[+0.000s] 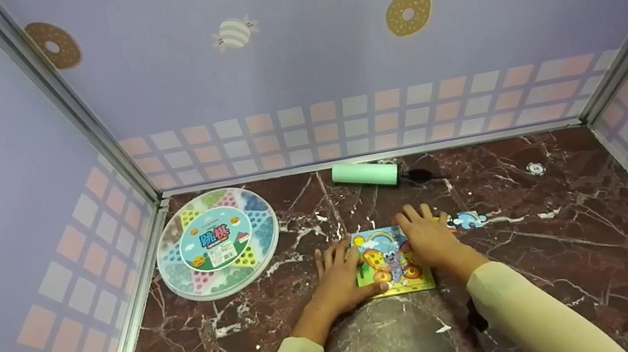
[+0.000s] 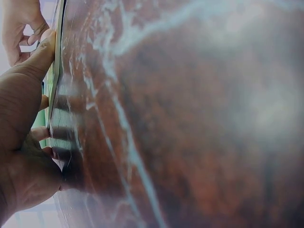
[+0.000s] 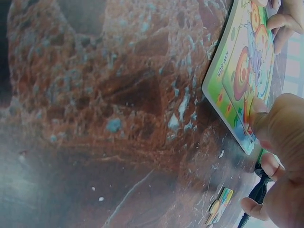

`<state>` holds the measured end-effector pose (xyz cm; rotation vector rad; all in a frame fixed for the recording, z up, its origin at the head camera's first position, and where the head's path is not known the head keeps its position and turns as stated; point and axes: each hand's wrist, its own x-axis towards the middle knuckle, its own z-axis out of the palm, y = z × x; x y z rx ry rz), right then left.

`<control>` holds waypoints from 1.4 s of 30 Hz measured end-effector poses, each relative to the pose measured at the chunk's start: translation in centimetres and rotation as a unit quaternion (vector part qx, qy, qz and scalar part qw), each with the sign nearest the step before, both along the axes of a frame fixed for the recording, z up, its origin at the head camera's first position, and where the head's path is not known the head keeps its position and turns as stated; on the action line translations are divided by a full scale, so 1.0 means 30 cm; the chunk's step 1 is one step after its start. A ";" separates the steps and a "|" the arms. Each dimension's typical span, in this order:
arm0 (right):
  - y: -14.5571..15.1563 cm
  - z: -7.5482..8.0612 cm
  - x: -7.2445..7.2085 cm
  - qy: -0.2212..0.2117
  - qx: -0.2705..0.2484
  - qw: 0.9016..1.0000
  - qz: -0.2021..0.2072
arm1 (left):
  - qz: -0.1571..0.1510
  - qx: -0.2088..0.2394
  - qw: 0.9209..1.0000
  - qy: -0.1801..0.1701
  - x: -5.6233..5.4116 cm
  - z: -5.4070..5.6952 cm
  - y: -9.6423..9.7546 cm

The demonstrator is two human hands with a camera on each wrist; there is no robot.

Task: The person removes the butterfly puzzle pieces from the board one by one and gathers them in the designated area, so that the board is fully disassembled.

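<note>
A flat jigsaw puzzle board (image 1: pixel 392 258) with a cartoon mouse lies on the marble-patterned tabletop; its green-yellow border carries printing in the right wrist view. My left hand (image 1: pixel 340 282) rests along the board's left edge, the thumb stretched over the lower edge and the other fingers spread beside it. At the upper right corner, my right hand (image 1: pixel 430 238) presses the picture with its thumb (image 3: pixel 259 114), while its other fingers reach past the board's far side. A loose puzzle piece (image 1: pixel 469 219) lies just right of that hand, partly hidden by it.
A round Chinese checkers box (image 1: pixel 218 245) stands to the left. Behind the board lies a mint-green hand pump (image 1: pixel 365 174) with a black end. A small round white-and-black chip (image 1: pixel 535 168) sits at the right. Patterned purple walls (image 1: pixel 333 59) enclose the tabletop.
</note>
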<state>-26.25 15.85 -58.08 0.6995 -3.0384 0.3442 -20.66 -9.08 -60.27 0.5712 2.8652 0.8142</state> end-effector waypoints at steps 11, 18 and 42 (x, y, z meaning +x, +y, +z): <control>0.001 0.010 -0.001 -0.011 0.013 1.000 0.002 | 0.005 0.002 1.000 -0.003 -0.003 -0.002 0.004; 0.000 0.003 -0.003 -0.004 0.009 1.000 -0.004 | -0.001 0.013 1.000 0.006 -0.005 -0.001 0.001; 0.002 -0.022 0.011 0.026 -0.039 0.999 0.018 | -0.003 0.020 1.000 0.008 -0.007 -0.017 -0.003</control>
